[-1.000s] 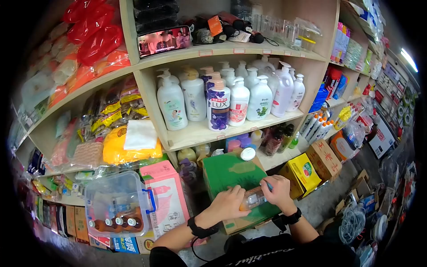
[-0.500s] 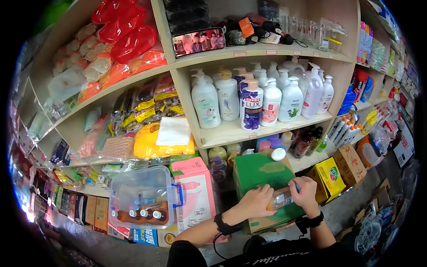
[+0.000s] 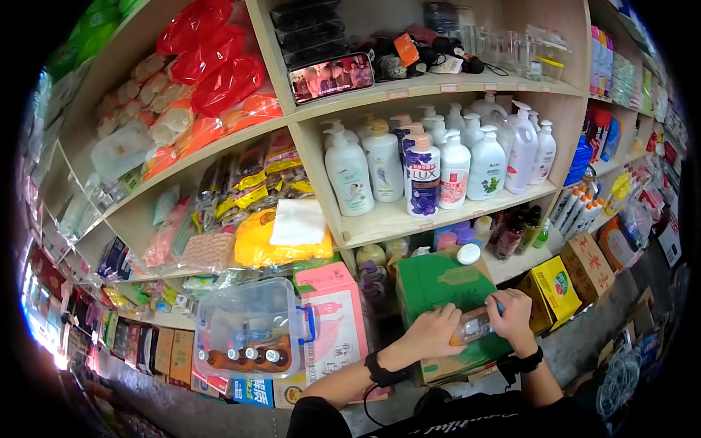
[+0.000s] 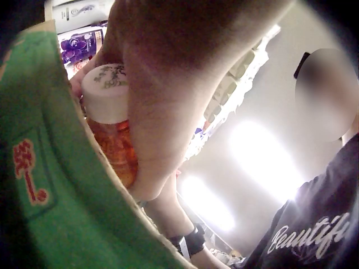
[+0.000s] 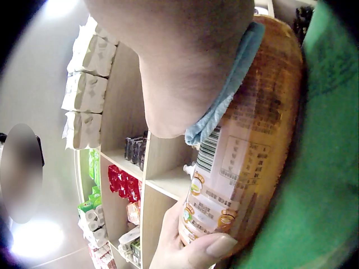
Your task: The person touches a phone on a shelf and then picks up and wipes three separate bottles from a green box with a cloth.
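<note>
My left hand [image 3: 437,332] grips a bottle [image 3: 476,325] of amber liquid that lies on its side on a green cardboard box [image 3: 438,288]. The bottle's white cap [image 4: 105,92], with a green pattern, sits against that hand in the left wrist view. On the other end, my right hand [image 3: 513,315] pinches a folded blue cloth [image 5: 227,84] against the bottle. A printed label with a barcode [image 5: 208,150] faces the right wrist camera, the left thumb [image 5: 210,249] over its lower end. A white round cap [image 3: 468,254] shows at the box's far edge.
To the left, a clear plastic bin [image 3: 219,306] holds several brown bottles with white caps, beside a pink carton [image 3: 336,321]. Pump bottles [image 3: 423,179] line the shelf ahead, under a phone [image 3: 332,77] playing video. A yellow box [image 3: 553,288] stands at the right.
The head view has swung left, so the shelves, boxes and hands appear farther right. Both hands stay at the bottle, with the cloth still at its right end.
</note>
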The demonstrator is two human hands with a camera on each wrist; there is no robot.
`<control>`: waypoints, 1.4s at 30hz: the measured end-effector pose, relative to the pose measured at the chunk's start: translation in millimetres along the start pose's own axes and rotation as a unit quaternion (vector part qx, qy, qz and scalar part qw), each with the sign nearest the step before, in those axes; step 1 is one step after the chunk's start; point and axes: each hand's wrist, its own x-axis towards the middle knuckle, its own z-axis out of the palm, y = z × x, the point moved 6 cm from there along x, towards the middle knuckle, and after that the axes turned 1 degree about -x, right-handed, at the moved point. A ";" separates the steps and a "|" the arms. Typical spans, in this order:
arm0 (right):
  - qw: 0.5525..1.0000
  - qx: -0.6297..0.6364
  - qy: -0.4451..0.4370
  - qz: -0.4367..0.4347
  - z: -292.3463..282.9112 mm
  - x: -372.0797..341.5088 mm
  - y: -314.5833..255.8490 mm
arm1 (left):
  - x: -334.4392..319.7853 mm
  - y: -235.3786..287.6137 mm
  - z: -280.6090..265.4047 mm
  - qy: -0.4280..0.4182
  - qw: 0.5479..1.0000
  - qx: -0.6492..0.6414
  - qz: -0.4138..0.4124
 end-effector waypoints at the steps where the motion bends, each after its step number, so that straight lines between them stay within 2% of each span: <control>1: 1.000 0.001 -0.005 0.002 -0.3 -1.0 -0.9 | -2.0 0.7 0.9 -0.003 1.000 -0.004 -0.004; 17: 0.999 -0.018 -0.017 0.020 3.8 -2.2 5.0 | -1.7 -3.2 2.7 0.015 1.000 0.006 0.005; 29: 1.000 -0.013 -0.020 0.020 6.3 -0.8 7.1 | -2.3 -10.0 6.8 -0.005 1.000 -0.026 -0.013; 31: 0.999 -0.012 -0.020 0.031 7.4 -0.2 7.2 | -2.0 -10.5 6.7 -0.032 0.998 -0.034 -0.033; 42: 0.999 -0.020 -0.021 0.040 9.1 0.9 9.8 | -2.6 -9.9 4.4 -0.026 0.998 -0.041 -0.027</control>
